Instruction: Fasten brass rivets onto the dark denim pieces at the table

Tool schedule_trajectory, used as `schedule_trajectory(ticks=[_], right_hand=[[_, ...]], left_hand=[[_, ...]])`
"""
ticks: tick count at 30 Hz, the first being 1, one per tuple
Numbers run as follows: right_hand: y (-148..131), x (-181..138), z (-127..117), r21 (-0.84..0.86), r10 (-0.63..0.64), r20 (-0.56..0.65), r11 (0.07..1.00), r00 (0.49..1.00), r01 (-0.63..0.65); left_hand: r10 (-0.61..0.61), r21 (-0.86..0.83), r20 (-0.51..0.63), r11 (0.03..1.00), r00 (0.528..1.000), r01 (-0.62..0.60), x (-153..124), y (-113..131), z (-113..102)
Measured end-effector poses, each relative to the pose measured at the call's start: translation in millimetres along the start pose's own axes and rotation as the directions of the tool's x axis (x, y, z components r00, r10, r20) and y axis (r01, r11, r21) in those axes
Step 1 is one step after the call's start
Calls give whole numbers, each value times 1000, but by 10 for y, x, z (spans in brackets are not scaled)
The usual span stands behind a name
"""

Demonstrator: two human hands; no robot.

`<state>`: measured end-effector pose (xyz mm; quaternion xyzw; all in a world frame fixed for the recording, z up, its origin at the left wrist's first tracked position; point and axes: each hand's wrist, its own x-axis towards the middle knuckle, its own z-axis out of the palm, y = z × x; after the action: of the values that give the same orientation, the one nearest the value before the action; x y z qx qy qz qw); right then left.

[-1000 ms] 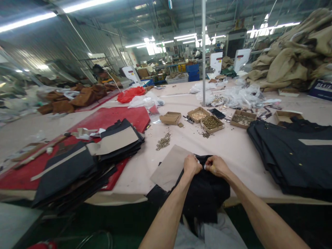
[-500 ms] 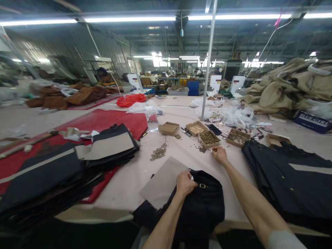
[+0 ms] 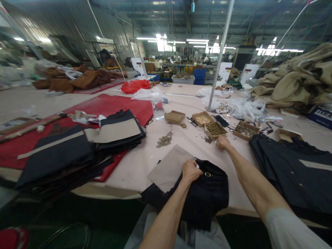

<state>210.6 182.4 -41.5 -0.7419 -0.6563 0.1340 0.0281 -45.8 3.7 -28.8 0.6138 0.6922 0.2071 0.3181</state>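
Currently clenching the black garment (image 3: 204,193) with left hand (image 3: 191,170) fingers, draped over the desk (image 3: 135,166) edge. Beyond the garment, resting right hand (image 3: 222,141) beside a box of brass fittings (image 3: 214,129); cannot tell its fingers' hold.

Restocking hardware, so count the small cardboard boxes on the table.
5: closed box leftmost; pale-stud box; dark-stud box by the right hand; fourth box further right; fifth box behind the dark fabric stack. More may hide under plastic.
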Motion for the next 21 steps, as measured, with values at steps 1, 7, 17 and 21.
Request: schedule_trajectory(ticks=[1,7,17,21], right_hand=[[-13,-37,-13,0,-13,-2,1000,1000,13],[-146,-386,-171,36,-103,-44,994,994,105],[-445,-2057,-89,370,-541,-260,710,800,600],[-494,-2363,276,340,-604,-230,685,763,644]], left_hand=[[-1,0,-1,1000,1000,1,-6,0,-5],[-6,5,7,1000,1000,6,-56,8,-45],[57,28,-16,998,998,-57,-48,-93,37],[76,31,-8,997,997,-76,-57,-109,52]])
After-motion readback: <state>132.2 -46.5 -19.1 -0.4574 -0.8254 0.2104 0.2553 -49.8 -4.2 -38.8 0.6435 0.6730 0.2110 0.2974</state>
